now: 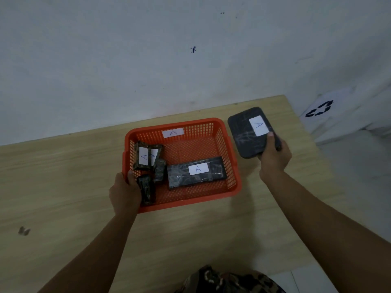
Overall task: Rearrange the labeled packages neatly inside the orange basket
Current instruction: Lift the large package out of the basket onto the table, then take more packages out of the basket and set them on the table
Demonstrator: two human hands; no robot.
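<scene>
Your right hand [275,153] grips the large package [246,134] outside the orange basket [232,166]; your left hand [124,191] seemingly clasps a small package [146,190] inside.

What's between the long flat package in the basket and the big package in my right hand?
Only the orange basket's right wall, seen in the head view.
</scene>
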